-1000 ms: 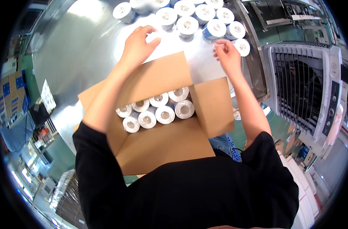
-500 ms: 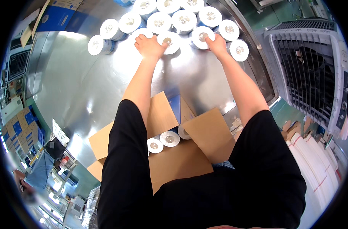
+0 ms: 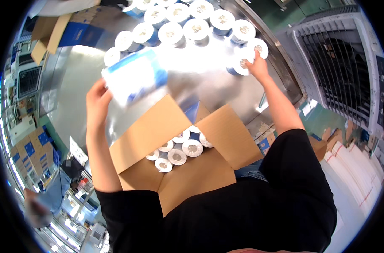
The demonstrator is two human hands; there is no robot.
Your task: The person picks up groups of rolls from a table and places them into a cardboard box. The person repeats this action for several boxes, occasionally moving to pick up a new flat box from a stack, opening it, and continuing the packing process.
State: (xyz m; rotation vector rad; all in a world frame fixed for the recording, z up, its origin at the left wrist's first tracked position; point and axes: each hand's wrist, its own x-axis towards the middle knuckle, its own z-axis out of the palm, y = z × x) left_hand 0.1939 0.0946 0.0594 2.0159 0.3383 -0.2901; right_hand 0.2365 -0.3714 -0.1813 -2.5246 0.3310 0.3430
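Note:
My left hand [image 3: 98,101] grips a blurred white-and-blue wrapped paper roll [image 3: 135,80], tilted above the metal table; whether a second roll is with it I cannot tell. At the table's right side, my right hand [image 3: 259,69] has its thumb and fingers closed on two paper rolls, a nearer one [image 3: 238,67] and a farther one [image 3: 259,45]. Nearest to me, an open cardboard box [image 3: 196,181] holds several rolls [image 3: 176,156] with their round white ends up. Its flaps are spread outward.
Several more rolls [image 3: 171,33] stand in rows at the table's far side. The shiny metal table [image 3: 69,95] has a raised right edge. Beyond it on the right stands a grey air cooler [image 3: 339,71]. Another open carton [image 3: 52,33] sits far left, beside a person's sleeve [image 3: 65,6].
My left hand has come back and left, lifting a roll from the near row. My right hand has shifted right, and a roll now stands nearer. More of the box's inside shows.

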